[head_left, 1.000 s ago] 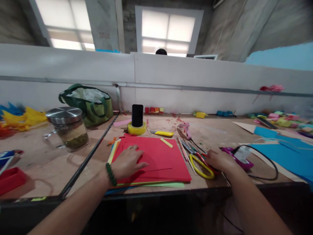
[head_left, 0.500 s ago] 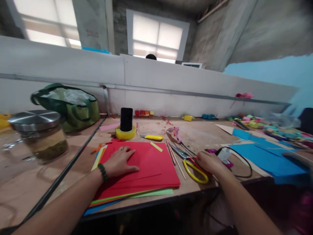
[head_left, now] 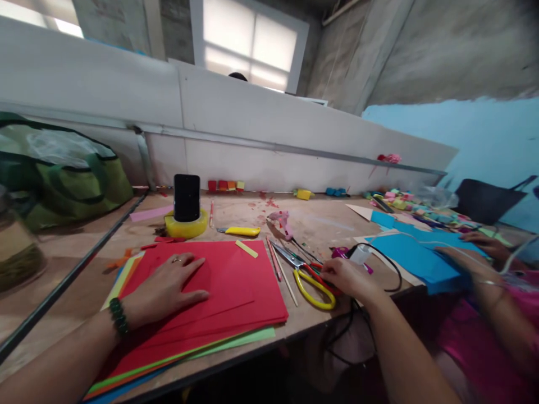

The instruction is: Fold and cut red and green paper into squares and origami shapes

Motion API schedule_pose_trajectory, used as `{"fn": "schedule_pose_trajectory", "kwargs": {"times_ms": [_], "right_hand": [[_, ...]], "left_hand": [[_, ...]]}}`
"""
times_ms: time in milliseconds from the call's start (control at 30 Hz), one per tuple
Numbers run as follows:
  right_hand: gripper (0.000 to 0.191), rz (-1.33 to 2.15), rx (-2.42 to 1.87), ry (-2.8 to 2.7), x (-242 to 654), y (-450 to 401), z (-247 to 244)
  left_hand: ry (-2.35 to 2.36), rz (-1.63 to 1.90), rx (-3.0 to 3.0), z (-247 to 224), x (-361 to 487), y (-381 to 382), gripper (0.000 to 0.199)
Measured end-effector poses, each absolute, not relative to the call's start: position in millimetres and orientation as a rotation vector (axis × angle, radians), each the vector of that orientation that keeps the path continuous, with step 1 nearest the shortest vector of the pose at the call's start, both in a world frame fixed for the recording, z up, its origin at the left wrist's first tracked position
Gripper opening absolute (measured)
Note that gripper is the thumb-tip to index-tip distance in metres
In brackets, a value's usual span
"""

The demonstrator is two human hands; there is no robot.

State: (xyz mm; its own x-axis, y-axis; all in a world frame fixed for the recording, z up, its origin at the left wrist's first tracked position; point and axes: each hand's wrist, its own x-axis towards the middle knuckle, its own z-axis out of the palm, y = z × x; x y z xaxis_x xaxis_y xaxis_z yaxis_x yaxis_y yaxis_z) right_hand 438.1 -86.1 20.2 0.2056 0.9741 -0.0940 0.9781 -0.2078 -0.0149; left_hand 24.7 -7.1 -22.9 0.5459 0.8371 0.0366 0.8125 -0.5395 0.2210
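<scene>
My left hand (head_left: 166, 289) lies flat with fingers spread on the red sheets (head_left: 240, 280), which top a stack of coloured paper. A small yellow strip (head_left: 246, 249) rests on the red paper. My right hand (head_left: 347, 276) has its fingers curled at the red-handled tool (head_left: 322, 276), beside the yellow-handled scissors (head_left: 315, 289); what it grips is mostly hidden. Between the stack and the scissors lie a thin wooden stick (head_left: 288, 282) and a red pencil (head_left: 273, 258). The yellow cutter (head_left: 242, 230) is behind the stack.
A phone (head_left: 187, 197) stands in a yellow tape roll (head_left: 185, 225). Behind the scissors is a pink glue gun (head_left: 283, 223). A green bag (head_left: 80, 179) and jar (head_left: 19, 247) are at left. At right, another person's hands (head_left: 467, 261) touch blue paper (head_left: 412, 255).
The view has swung right, so table objects appear farther left and more of the neighbouring person shows. My left hand stays on the red paper, my right hand by the tools.
</scene>
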Motion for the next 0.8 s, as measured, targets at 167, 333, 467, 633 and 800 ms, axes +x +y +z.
{"fn": "schedule_pose_trajectory", "kwargs": {"times_ms": [167,333,467,633,800], "right_hand": [[0.016,-0.115,2.418,1.89,433.6,-85.6,18.5],[0.013,-0.076,2.432,1.911,433.7,-81.9,12.4],[0.012,-0.136,2.474,1.938,437.4,-82.8,6.7],[0.016,-0.048,2.573,2.006,432.3,-84.2,0.4],[0.023,0.025,2.694,2.147,432.5,-106.5,3.6]], "left_hand": [[1.416,0.189,2.608,-28.2,21.8,-3.6,0.081],[1.48,0.084,2.635,-8.1,35.1,-20.6,0.072],[1.058,0.078,2.795,28.7,90.7,-64.5,0.067],[0.365,0.221,2.884,21.7,181.0,-92.7,0.081],[0.325,0.3,2.874,4.4,205.5,-86.5,0.081]]}}
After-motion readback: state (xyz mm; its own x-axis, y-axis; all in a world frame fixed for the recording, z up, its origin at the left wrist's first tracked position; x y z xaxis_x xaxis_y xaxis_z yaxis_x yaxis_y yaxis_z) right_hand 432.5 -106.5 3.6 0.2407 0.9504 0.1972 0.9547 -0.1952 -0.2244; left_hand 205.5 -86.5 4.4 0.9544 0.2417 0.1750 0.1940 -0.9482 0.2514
